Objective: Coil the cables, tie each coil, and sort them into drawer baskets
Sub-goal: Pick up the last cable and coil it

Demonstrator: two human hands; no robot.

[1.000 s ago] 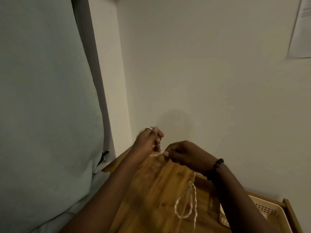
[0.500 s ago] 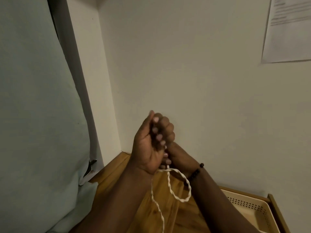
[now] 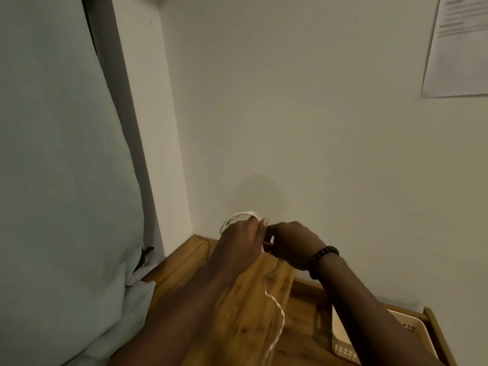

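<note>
1. A sheet of paper (image 3: 459, 46) is fixed to the wall at the upper right of the frame. It carries several lines of printed text, but the print is too small and blurred to read.
2. No other text, label, brand, number or sign can be read anywhere in the frame.

This looks like a room in a home, most likely a bedroom or a small study corner. A wooden desk (image 3: 237, 320) stands pushed into the corner of plain, pale painted walls (image 3: 303, 114). A large pale blue-green cushion or padded headboard (image 3: 58, 154) fills the left side, with matching cloth beneath it. A printed paper sheet (image 3: 459, 46) hangs on the wall, and a cream perforated plastic basket (image 3: 343, 344) sits in an open wooden drawer (image 3: 438, 336).
</note>
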